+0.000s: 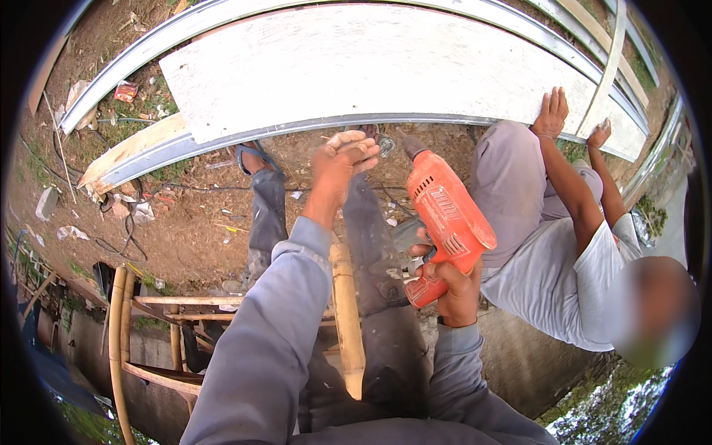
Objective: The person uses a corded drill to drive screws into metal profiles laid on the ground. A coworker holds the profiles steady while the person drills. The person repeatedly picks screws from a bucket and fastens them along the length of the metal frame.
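An orange power drill (451, 215) is gripped by its handle in my right hand (458, 293), its dark chuck tilted up toward the white board (356, 67). My left hand (341, 165) is raised just short of the board's near edge, left of the drill. Its fingers are curled together; whatever they hold is too small to make out. Under the board's near side runs a metal channel (152, 159). At the right, a co-worker's hand (551, 113) presses flat on the board, and the other hand (599, 133) lies near its right end.
A co-worker in a white shirt (560, 285) squats close on my right. A split bamboo piece (345, 319) stands below my left hand. To the left are a bamboo bench (119, 348), a black cable (132, 237) and litter on bare soil. More metal channels (222, 16) lie beyond the board.
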`<state>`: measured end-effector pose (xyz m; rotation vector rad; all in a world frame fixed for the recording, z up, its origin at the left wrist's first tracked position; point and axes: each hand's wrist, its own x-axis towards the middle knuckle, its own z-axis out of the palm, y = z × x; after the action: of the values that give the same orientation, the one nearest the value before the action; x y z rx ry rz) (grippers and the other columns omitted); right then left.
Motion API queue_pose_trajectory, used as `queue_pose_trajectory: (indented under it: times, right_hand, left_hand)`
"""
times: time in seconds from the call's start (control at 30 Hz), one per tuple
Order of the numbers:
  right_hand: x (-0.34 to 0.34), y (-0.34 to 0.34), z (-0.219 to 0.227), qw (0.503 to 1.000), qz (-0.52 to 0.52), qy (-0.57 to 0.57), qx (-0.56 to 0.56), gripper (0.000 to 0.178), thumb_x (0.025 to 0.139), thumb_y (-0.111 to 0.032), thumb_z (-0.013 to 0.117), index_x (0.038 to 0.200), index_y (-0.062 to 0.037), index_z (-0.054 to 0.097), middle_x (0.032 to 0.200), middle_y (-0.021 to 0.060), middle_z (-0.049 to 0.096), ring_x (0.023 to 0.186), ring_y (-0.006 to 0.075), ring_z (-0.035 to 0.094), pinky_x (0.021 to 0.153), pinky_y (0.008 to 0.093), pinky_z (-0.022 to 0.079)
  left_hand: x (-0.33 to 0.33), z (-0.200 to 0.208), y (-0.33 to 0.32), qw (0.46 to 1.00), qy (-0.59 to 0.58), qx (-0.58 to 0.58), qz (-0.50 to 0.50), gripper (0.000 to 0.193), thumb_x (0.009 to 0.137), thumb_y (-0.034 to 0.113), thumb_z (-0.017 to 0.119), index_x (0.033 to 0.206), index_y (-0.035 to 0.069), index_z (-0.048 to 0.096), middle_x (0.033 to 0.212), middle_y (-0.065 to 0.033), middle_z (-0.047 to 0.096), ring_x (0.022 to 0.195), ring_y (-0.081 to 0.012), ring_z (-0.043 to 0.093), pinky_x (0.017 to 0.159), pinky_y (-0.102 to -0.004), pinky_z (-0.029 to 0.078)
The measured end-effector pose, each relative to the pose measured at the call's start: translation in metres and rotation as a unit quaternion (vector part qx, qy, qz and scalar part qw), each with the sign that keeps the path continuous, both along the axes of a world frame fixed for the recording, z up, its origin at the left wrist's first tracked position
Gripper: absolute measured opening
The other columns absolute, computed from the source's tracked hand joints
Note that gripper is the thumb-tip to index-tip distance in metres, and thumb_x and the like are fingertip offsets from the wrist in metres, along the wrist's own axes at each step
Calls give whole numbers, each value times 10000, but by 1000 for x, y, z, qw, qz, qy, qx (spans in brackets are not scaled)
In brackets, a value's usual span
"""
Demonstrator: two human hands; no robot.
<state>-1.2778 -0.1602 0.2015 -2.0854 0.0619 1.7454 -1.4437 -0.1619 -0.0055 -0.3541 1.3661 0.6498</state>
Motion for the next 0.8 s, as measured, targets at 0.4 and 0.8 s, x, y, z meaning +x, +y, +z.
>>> queue_pose_trajectory:
  times: [0.4,0.8]
  right_hand:
    - [40,19,0,989,117,-83,42,668,674,17,581,1340,58,550,1215,205,675,957,245,695,677,318,570]
    - [59,3,5,983,169,-66,8,683,677,8,595,1356,53,532,1206,179,673,982,221,679,678,275,541]
  left_hand:
    - [32,-20,12,994,12,2,-106,283,927,25,669,1193,-71,665,1146,-160,723,944,-224,726,750,-316,607]
    - [75,-44,4,1000,28,-4,-10,306,1035,248,594,1098,-51,573,1031,-221,710,847,-269,739,632,-336,619]
